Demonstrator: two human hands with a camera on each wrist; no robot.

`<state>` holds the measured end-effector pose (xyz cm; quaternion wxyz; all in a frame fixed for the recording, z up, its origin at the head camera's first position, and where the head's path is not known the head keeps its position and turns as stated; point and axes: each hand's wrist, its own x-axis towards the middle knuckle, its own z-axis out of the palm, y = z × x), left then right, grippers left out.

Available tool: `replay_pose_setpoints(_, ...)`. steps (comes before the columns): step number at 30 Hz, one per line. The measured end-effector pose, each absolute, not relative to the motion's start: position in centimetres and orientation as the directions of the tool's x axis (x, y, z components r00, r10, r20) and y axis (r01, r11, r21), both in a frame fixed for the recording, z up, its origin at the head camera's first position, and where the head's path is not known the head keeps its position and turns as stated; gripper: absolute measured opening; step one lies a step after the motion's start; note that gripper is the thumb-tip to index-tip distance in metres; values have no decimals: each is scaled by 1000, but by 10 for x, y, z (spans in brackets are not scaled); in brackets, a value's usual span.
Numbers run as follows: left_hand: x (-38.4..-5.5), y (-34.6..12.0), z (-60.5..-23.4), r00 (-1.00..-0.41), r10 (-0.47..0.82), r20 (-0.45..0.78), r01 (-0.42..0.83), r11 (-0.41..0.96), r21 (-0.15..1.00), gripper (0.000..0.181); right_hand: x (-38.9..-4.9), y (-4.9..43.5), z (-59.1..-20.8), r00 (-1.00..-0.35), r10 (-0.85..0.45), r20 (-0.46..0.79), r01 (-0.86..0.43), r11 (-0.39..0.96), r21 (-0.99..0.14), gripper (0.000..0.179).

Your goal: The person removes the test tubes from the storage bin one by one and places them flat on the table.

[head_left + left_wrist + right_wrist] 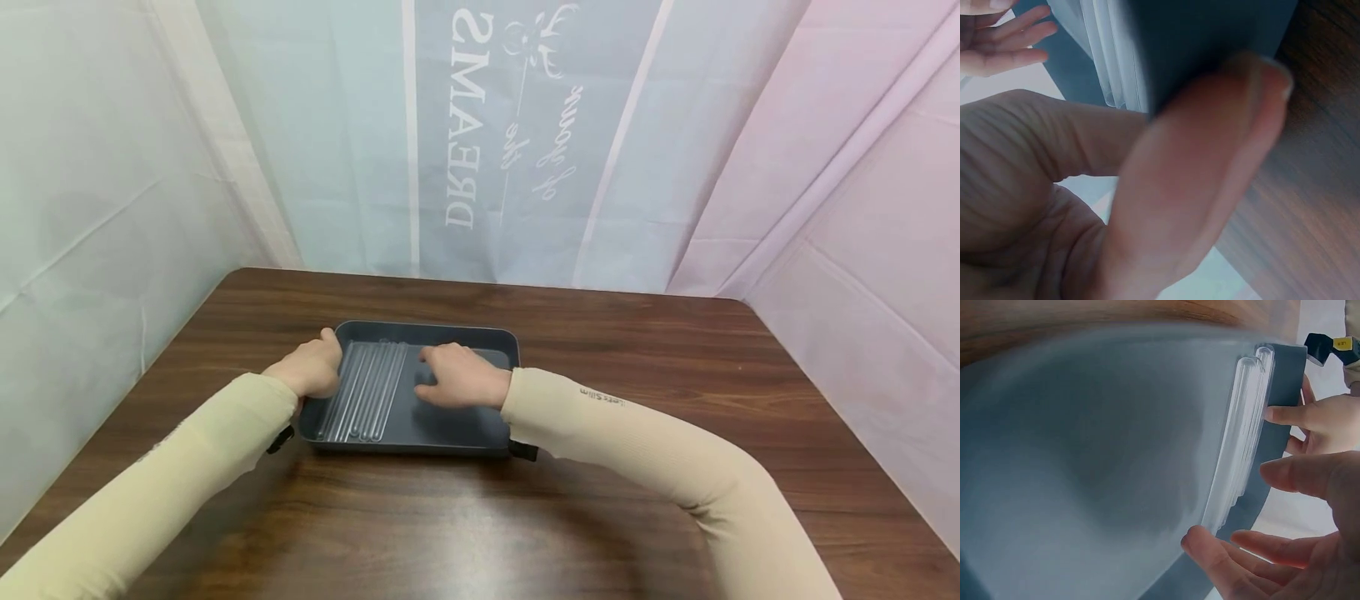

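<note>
At the left, the left hand (311, 367) grips the left wall of a dark grey tray (450, 427), which sits on the brown wooden table (675, 358). Just inside that wall, a row of clear tubes (367, 392) lies flat in the tray's left part, side by side, running near to far. Next to the right comes the right hand (459, 377), over the tray floor with thumb and fingers parted and nothing held; the tubes lie just left of its fingertips.

The left wrist view shows what the head view hides: the left fingers (1172, 181) bent along the wall's outer face, the thumb on the inner side. The right wrist view alone shows the left thumb's tip right at the tubes, though contact cannot be told. There a right fingertip also overlaps one end of the row; whether it touches is unclear. Only the head view takes in the whole tray.
</note>
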<state>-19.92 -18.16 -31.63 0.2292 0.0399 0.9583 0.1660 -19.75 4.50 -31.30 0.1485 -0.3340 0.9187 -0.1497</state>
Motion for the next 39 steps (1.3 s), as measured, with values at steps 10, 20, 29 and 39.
replay_pose_setpoints(10, -198, -181, -318, -895, 157, -418, 13, 945, 327, 75, -207, 26, -314, -745, -620, -245, -506, 765, -398, 53)
replay_pose_setpoints(20, -200, -178, -321, -904, 143, -403, 24, 958, 286, 75, -217, 11, -320, -791, -556, -257, -434, 805, -404, 37)
replay_pose_setpoints(29, -199, -177, -323, -906, 123, -404, 1, 957, 289, 76, -220, -2, -331, -793, -532, -297, -404, 824, -397, 52)
replay_pose_setpoints(39, -198, -178, -322, -906, 115, -408, -5, 960, 281, 77, -220, -7, -331, -809, -502, -308, -357, 834, -422, 70)
